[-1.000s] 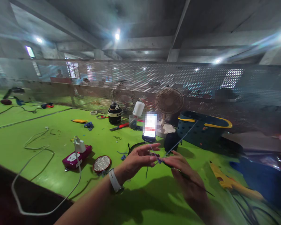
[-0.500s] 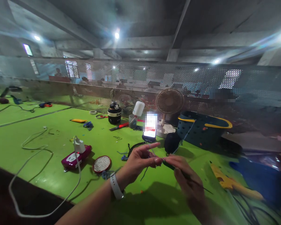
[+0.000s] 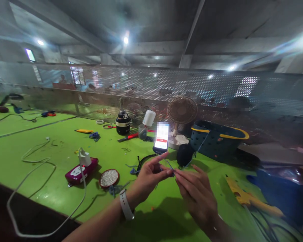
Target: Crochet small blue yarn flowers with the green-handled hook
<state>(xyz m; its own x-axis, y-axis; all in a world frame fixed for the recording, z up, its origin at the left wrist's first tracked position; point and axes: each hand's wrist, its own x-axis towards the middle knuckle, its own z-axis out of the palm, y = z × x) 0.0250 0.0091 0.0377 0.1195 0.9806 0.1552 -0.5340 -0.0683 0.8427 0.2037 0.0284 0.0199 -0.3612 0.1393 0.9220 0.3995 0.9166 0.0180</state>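
Left hand, mine: thumb and fingertips pinched shut on a thin blue thread, forefinger lifted straight. Right hand, mine: fingertips nipped on the same thread where both hands meet, above the glossy green table. The thread leads back toward a round, dark, fuzzy ball of yarn, just beside a dark perforated plastic basket with yellow rim trim, contents hidden.

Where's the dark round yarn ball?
Head view, centre of the green table: the dark round yarn ball sits between the propped phone and the navy plastic basket.
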